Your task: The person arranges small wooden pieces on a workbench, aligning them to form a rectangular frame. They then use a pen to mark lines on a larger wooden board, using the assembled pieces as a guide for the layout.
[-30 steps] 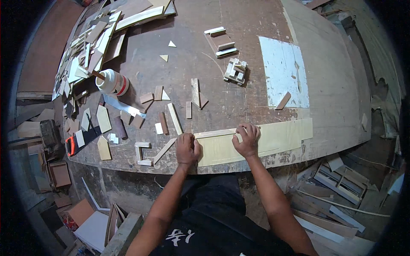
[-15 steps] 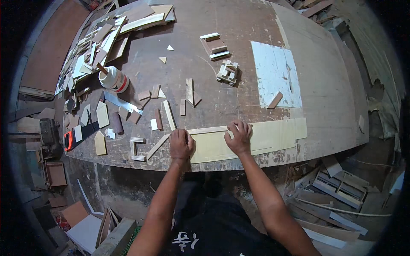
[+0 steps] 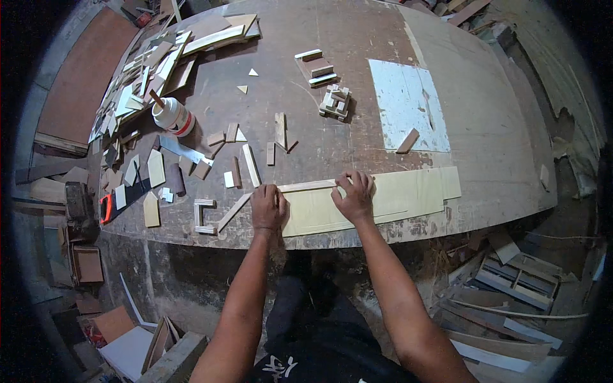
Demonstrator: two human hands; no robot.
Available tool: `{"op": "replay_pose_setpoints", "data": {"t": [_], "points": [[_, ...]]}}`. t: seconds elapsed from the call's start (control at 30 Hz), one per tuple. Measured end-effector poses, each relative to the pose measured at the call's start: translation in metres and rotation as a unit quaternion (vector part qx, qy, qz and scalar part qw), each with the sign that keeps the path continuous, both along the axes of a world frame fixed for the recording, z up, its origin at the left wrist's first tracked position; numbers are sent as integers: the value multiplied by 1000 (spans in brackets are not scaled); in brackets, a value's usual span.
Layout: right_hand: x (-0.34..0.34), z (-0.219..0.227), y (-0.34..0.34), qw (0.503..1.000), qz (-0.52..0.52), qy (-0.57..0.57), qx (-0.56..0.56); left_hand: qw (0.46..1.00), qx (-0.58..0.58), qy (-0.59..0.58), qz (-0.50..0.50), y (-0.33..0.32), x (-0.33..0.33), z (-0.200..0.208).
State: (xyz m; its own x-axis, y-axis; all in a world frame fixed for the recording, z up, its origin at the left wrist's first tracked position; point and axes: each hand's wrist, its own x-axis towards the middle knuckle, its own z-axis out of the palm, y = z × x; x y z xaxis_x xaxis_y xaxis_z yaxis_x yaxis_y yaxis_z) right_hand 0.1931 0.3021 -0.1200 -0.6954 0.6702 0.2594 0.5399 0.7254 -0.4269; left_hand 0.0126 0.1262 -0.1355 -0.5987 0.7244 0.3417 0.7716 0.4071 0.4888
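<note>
A thin pale wooden strip (image 3: 308,186) lies along the far edge of a long pale-yellow board (image 3: 319,214) near the table's front edge. My left hand (image 3: 268,207) presses its curled fingers on the strip's left end, at the board's left edge. At the strip's right end, the bent fingers and thumb of my right hand (image 3: 354,195) grip it against the board. A loose slat (image 3: 234,212) slants out beside my left hand, and another slat (image 3: 251,165) stretches away just beyond it. My fingers hide both ends of the strip.
Left of my hands lies a small C-shaped wooden piece (image 3: 204,216). A white glue bottle (image 3: 174,117), an orange-handled saw (image 3: 106,208) and a scrap pile (image 3: 147,80) occupy the left side. Beyond are a small stacked-stick block (image 3: 335,102) and a white panel (image 3: 408,105).
The whole view has shifted a little, so the table sits slightly higher in it. Both hands stay on the strip with much the same grip.
</note>
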Motion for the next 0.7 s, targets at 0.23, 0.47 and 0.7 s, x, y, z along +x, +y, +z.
{"op": "replay_pose_setpoints", "data": {"t": [0.23, 0.47, 0.7], "points": [[-2, -1, 4, 1000, -2, -14, 0, 1000, 0, -21, 11, -1, 3, 0], [-2, 0, 2, 1000, 3, -5, 18, 1000, 4, -19, 22, 1, 2, 1], [-4, -1, 2, 1000, -1, -14, 6, 999, -30, -25, 34, 0, 1, 4]]}}
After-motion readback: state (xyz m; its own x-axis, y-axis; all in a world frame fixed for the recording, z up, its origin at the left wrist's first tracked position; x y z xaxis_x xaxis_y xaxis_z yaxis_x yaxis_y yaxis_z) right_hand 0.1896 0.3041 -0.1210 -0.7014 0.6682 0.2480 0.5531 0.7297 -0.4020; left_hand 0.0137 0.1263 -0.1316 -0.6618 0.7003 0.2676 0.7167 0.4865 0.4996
